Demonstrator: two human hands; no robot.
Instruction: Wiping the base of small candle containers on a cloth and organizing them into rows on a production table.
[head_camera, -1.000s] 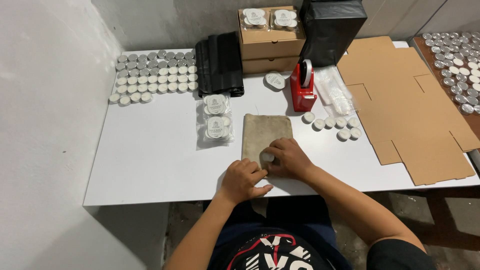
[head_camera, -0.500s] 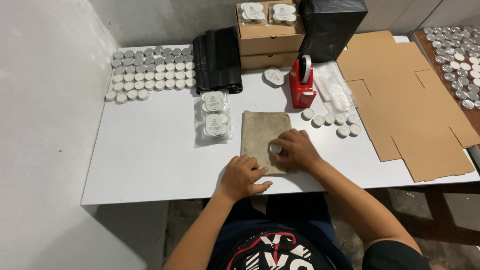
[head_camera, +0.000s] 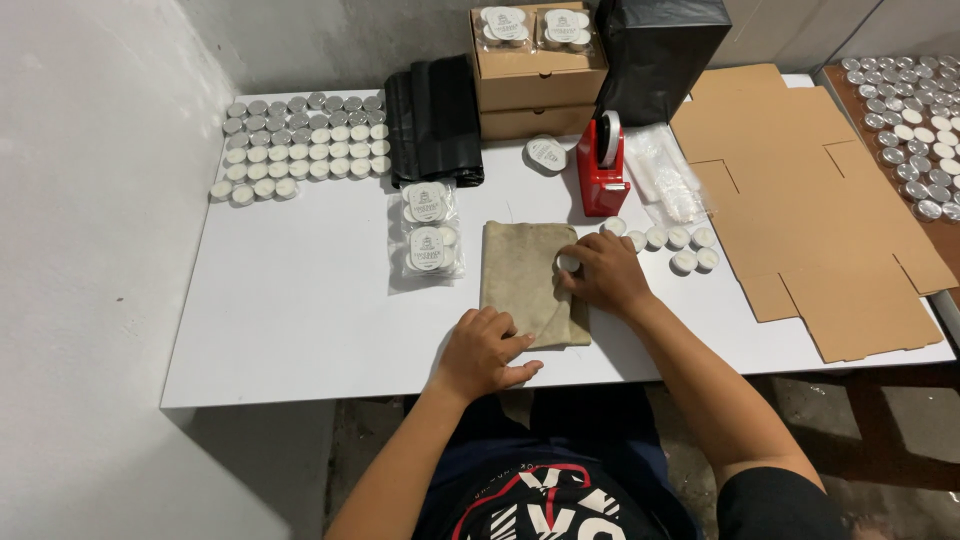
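A beige cloth (head_camera: 525, 270) lies flat on the white table (head_camera: 300, 300) in front of me. My right hand (head_camera: 605, 275) rests on the cloth's right edge and grips a small white tealight candle (head_camera: 568, 263) against it. My left hand (head_camera: 485, 350) lies on the cloth's near corner, fingers curled loosely, holding nothing. Several loose tealights (head_camera: 672, 243) sit just right of my right hand. A red tape dispenser (head_camera: 603, 165) stands behind them.
Two clear packs of tealights (head_camera: 430, 225) lie left of the cloth. Rows of tealights (head_camera: 300, 140) fill the far left. Black bags (head_camera: 433, 118), cardboard boxes (head_camera: 535, 70) and a black box (head_camera: 660, 50) stand at the back. Flat cardboard (head_camera: 810, 200) covers the right side.
My right hand with the tealight has shifted slightly along the cloth's right edge. My left hand stays on the near corner. The view has shifted a little.
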